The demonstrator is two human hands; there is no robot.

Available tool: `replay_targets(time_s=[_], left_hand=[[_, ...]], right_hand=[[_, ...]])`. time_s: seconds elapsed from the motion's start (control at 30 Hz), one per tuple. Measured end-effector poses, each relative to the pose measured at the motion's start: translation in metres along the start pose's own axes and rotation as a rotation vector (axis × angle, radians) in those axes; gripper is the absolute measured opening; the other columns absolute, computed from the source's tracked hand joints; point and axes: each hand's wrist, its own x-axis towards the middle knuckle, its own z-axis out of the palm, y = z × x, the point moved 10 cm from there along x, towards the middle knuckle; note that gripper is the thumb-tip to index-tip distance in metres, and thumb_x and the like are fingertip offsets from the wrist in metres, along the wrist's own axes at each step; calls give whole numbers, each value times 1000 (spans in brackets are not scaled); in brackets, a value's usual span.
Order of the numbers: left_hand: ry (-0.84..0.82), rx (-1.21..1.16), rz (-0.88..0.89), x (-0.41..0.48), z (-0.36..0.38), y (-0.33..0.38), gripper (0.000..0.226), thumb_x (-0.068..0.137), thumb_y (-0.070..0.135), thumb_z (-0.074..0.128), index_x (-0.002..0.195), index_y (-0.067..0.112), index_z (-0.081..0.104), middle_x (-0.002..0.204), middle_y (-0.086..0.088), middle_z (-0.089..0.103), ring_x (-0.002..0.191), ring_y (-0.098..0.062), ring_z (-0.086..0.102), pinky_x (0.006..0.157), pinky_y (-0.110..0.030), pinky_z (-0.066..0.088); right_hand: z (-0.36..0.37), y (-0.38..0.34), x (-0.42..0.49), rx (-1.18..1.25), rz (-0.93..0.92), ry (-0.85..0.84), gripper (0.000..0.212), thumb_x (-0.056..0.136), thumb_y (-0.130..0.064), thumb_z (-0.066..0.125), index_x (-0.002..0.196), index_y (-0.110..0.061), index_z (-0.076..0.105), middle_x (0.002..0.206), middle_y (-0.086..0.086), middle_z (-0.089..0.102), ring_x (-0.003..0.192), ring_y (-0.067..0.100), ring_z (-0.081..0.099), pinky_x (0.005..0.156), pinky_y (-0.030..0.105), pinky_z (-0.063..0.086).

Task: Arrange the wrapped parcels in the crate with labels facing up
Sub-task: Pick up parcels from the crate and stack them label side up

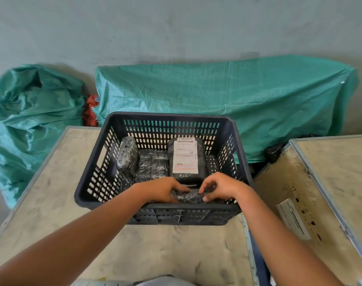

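A dark slotted plastic crate (89,195) stands on a pale board table. Inside it, a black wrapped parcel with a white label facing up (185,156) lies at the right rear. A flat black parcel (152,165) without a visible label lies in the middle. A third parcel (127,152) stands on its edge against the left wall. At the crate's near wall, my left hand (162,189) and my right hand (219,187) both grip a small black wrapped parcel (189,196). Its label is not visible.
A second board-topped crate (320,182) with a white sticker stands to the right, a narrow gap between it and the table. Green woven sacks (227,96) and a bundled green sack (33,120) lie against the grey wall behind.
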Motion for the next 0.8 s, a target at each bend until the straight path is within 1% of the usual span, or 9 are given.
replay_targets(time_s=[0.17,0.33,0.43,0.5,0.53,0.6,0.67,0.73,0.8], left_hand=[[63,99,-105,10,-14,-8,87,79,23,84,154,21,40,146,-2,56,128,-20,55,108,-34,41],[193,-43,-90,8,-27,-8,72,76,22,84,142,29,58,141,5,60,123,-10,58,107,-31,45],[322,-242,-96,-4,-39,-10,59,70,24,81,124,43,69,120,16,71,83,3,67,78,-22,58],[418,-372,-92,-16,-52,-15,53,69,21,84,115,45,73,92,24,74,61,3,62,60,-14,52],[467,-451,-88,-23,-58,-19,50,70,19,86,113,43,75,87,21,76,59,-3,61,58,-18,52],[579,-614,-86,-38,-71,-29,49,70,16,90,112,38,77,99,10,78,73,-12,70,66,-27,59],[672,-749,-70,-50,-79,-38,50,70,14,91,112,37,78,109,6,76,81,-13,73,70,-23,59],[697,-885,-30,-54,-84,-40,50,73,11,89,115,34,77,104,-7,76,66,-18,65,63,-24,56],[664,-955,-4,-52,-88,-36,52,74,10,88,120,32,75,97,-24,73,64,-27,54,60,-32,52]], right_hand=[[-19,-3,2,41,-30,192,27,82,-17,84,104,-33,78,117,-8,70,114,11,60,97,28,45],[-20,-2,1,12,-26,198,42,71,-11,91,105,-30,77,119,-7,69,109,8,56,94,25,42],[-30,-5,-3,72,-84,307,35,74,-8,88,87,-36,71,108,-11,67,106,10,59,90,25,43],[-39,-10,-7,140,-154,404,29,79,-11,85,78,-36,69,109,-12,67,106,10,60,93,31,46],[-44,-13,-10,181,-187,445,26,79,-15,85,77,-37,69,116,-13,65,111,6,57,97,32,42],[-49,-16,-14,241,-212,480,25,76,-23,88,80,-43,73,137,-12,52,128,3,43,108,34,30],[-47,-20,-14,262,-208,446,32,73,-24,91,87,-48,77,150,-7,45,139,8,37,118,40,26],[-43,-31,-14,246,-250,418,42,73,-20,91,91,-55,76,142,-8,55,135,10,47,118,44,34],[-48,-37,-17,250,-280,458,45,74,-20,90,92,-57,75,123,-18,61,118,0,54,112,41,42]])
